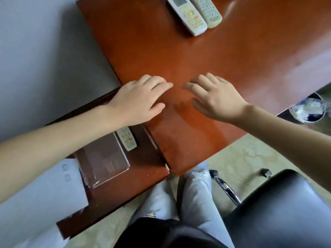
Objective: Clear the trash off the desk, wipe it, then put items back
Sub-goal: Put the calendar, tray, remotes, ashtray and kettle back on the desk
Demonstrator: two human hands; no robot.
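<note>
Office-like room: glossy red-brown wooden bench (206,56), black swivel chair (279,203) on chrome base, wire waste bin (307,109) on floor off bench's right edge, two remotes (194,12) at far edge.

Two remotes (195,13) cropped by top edge; third remote (126,138) partly hidden under left forearm (71,136); bin (309,108) cut by right edge, contents blurred, poss. crumpled paper; acrylic stand (105,158) text illegible.

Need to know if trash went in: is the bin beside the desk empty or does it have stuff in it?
Not empty. The bin, on the floor off the desk's right edge, shows crumpled whitish and clear wrappers inside. How full it is, cannot tell.
</note>
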